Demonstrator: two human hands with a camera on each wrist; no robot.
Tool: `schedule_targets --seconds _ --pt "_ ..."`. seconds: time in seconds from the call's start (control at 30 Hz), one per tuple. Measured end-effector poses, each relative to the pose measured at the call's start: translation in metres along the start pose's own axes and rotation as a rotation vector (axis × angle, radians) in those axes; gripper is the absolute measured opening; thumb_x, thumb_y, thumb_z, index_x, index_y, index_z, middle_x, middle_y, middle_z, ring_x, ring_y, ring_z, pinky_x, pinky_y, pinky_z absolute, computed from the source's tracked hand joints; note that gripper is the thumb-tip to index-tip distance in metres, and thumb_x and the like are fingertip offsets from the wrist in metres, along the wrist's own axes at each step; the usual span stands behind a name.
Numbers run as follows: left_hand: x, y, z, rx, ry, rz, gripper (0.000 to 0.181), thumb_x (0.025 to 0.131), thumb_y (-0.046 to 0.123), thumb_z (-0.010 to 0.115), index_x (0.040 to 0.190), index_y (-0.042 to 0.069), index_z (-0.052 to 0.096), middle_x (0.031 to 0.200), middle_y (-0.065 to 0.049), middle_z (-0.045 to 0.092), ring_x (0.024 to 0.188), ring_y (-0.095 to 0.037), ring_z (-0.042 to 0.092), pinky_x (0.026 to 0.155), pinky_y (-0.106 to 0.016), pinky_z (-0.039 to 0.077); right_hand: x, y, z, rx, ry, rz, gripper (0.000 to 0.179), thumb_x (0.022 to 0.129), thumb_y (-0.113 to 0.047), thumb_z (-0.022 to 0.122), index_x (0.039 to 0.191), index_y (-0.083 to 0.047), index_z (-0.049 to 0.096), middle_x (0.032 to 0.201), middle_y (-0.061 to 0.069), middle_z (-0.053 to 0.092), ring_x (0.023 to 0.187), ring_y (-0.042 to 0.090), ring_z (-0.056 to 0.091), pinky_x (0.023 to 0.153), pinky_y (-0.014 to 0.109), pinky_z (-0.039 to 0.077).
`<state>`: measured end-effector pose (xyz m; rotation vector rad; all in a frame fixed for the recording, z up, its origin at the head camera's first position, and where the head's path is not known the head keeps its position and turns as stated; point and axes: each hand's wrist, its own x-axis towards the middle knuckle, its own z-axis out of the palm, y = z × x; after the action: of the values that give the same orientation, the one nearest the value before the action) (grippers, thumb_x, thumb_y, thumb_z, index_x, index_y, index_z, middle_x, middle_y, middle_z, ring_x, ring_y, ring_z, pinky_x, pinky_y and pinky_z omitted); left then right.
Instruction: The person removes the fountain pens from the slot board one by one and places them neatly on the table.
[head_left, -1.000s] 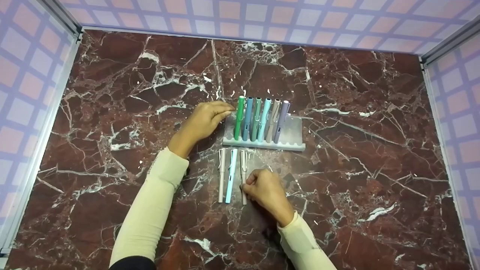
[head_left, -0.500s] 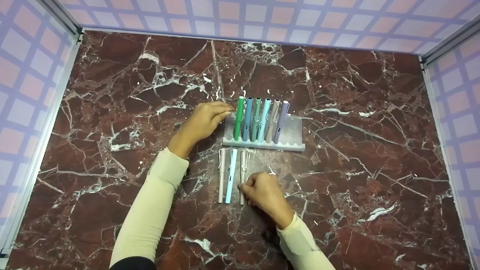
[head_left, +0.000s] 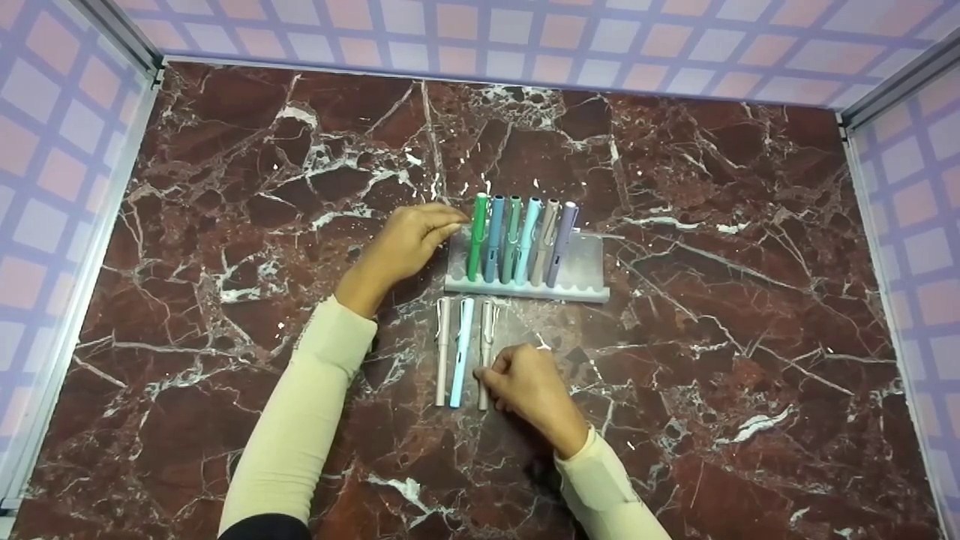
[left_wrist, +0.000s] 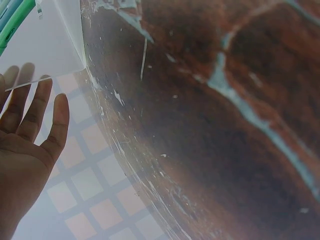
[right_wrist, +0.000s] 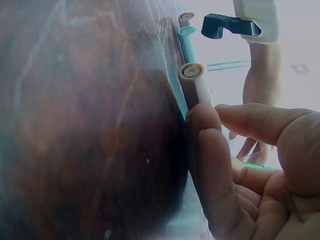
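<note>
Taupe pen [head_left: 487, 322], rightmost of three lying flat on the table [head_left: 712, 315], clip end toward the stand. Beside it, just apart, lie a light blue pen [head_left: 460, 352] and then a pinkish-grey pen [head_left: 442, 352], roughly parallel.

Grip, right hand [head_left: 532, 382]: thumb and fingers clamped on the taupe pen's barrel near its plain end; the right wrist view shows that end protruding past the fingertips, low against the table.

Grip, left hand [head_left: 412, 236]: at the left edge of the clear pen stand [head_left: 589, 259], fingers fairly straight in the left wrist view. Cannot tell whether the thumb closes on the panel.

Stand holds six pens leaning upright, left to right: bright green [head_left: 478, 236], blue, dark green, pale blue, brown, purple [head_left: 562, 244]. Notches to the right of the purple one are unfilled.

Step, as judged: handling the third loose pen at table level; a single moment does not settle whether it is being placed or taken up. If racking is intended, the next move calls for a secure pinch, tilting the clip end up, and seating the pen in a free notch while the left hand steadies the stand.
</note>
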<state>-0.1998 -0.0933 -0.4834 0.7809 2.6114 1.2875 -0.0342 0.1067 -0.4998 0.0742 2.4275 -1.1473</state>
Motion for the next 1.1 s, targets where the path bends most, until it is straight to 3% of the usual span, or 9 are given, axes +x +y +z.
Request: schedule_targets --seconds 0.33,0.73,1.1 --pt "0.0005 -0.0016 0.0006 0.006 0.002 0.013 0.025 0.102 0.012 0.057 0.119 0.0 0.07 0.125 -0.015 0.069 0.118 -0.03 0.064 0.11 -0.037 0.049 -0.0009 -0.0013 -0.0011 -0.034 0.019 0.01 0.027 0.088 -0.024 0.078 0.068 -0.012 0.066 0.053 -0.004 0.062 0.04 0.005 0.055 0.037 0.022 0.05" --pt "0.0002 -0.0008 0.0002 -0.001 0.008 0.015 0.025 0.101 0.011 0.057 0.119 -0.001 0.07 0.124 -0.015 0.069 0.116 -0.029 0.065 0.108 -0.036 0.051 -0.0006 0.0005 -0.0015 -0.094 0.072 -0.037 0.025 0.086 -0.026 0.08 0.07 -0.013 0.066 0.056 -0.005 0.061 0.042 0.006 0.054 0.037 0.022 0.048" --pt "0.0002 -0.0012 0.0005 0.0 0.005 0.007 0.024 0.101 0.011 0.057 0.119 0.001 0.07 0.124 -0.014 0.069 0.116 -0.028 0.066 0.107 -0.034 0.051 -0.0003 -0.0006 -0.0013 -0.093 0.07 -0.052 0.025 0.086 -0.024 0.08 0.072 -0.013 0.064 0.057 -0.005 0.061 0.043 0.006 0.055 0.038 0.023 0.049"
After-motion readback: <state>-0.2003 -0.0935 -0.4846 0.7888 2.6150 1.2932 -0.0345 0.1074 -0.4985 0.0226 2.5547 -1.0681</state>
